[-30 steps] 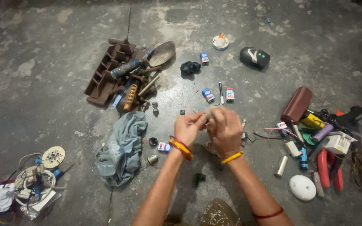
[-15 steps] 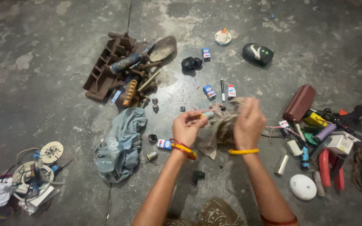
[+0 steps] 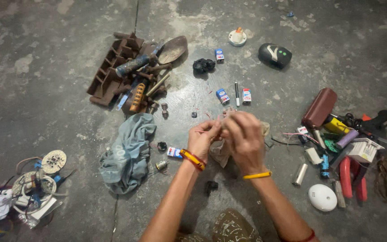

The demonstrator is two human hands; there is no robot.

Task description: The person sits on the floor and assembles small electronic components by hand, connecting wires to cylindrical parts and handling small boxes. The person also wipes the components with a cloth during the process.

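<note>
Both hands are meeting at frame centre: the right hand (image 3: 243,140) is closing its grip over a crumpled beige cloth (image 3: 221,153), while the left hand (image 3: 204,136) is pinching something too small to tell. Work looks midway. Grey-blue rag (image 3: 128,150) is lying lower left; small batteries (image 3: 222,96) are sitting above.

Bare concrete floor (image 3: 45,54) open far left and top right, crumpled blue cloth (image 3: 128,152) close beside left hand (image 3: 202,140), tool clutter (image 3: 346,143) crowding the right, batteries (image 3: 234,95) just ahead of right hand (image 3: 243,136)
</note>
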